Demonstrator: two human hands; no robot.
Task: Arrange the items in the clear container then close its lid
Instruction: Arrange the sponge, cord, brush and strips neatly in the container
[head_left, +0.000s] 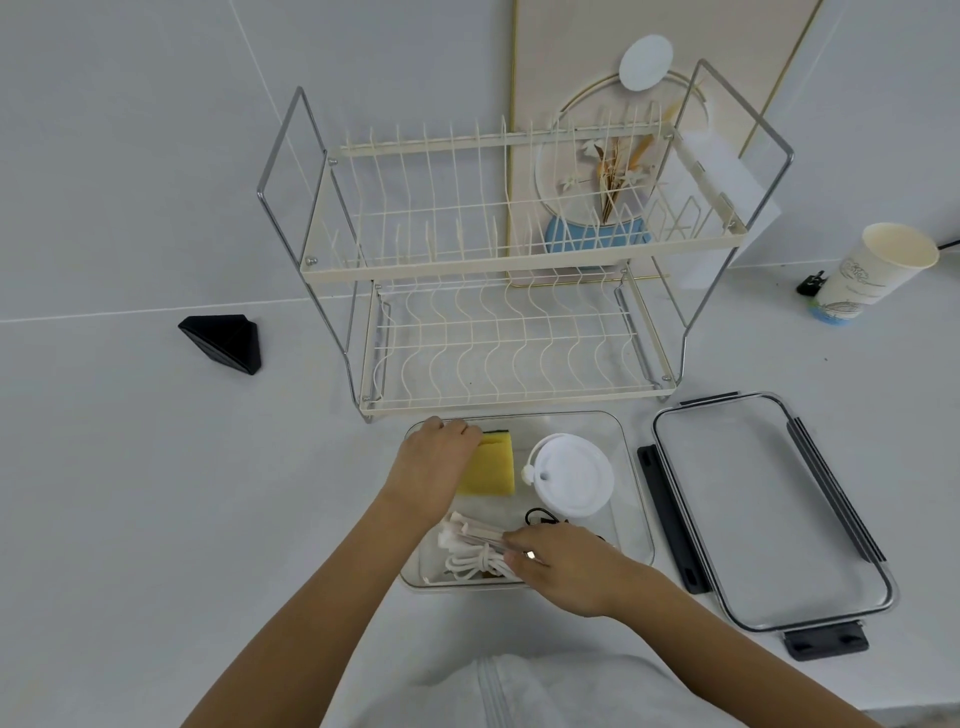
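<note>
The clear container (631, 499) lies open on the white counter in front of me. Inside it are a yellow sponge (491, 467), a round white cup lid (571, 480), a coiled white cable (470, 561), several pale sticks (480, 530) and a small black item (540, 516). My left hand (434, 467) rests on the sponge's left side, fingers curled over its far edge. My right hand (566, 566) pinches the near ends of the pale sticks above the cable. The container's clear lid (769, 514) with dark clips lies flat to the right.
A two-tier cream dish rack (498, 270) stands just behind the container. A black wedge-shaped object (223, 343) sits at the left. A paper cup (872, 273) stands at the far right beside a small black clip (810, 285). A framed picture leans on the wall.
</note>
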